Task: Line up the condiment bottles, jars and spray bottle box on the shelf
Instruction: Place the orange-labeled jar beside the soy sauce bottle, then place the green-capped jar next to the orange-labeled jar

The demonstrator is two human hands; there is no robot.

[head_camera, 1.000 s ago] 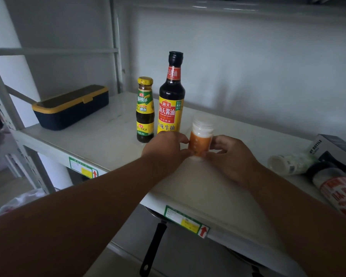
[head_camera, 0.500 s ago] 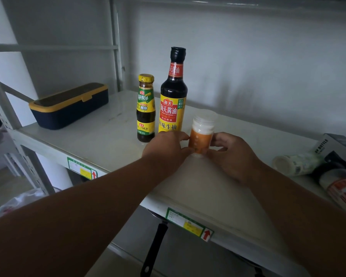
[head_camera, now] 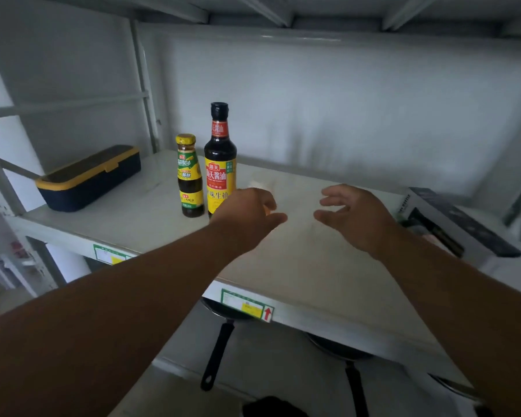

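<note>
Head view shows my left hand reaching past the tall soy bottle, fingers curled loosely round the small jar. Only a blurred sliver of its pale lid and a bit of orange show behind my knuckles, so I cannot tell whether I am gripping it or just touching it. My right hand hovers spread and empty over the bare shelf, well apart from the jar. The short bottle and the soy bottle stand upright, just beside each other, so the row is begun. To do this well I would nudge the jar until it sits just beside the soy bottle, on the same front line. The box lies at the far right, likely next, so my free hand should head there.
</note>
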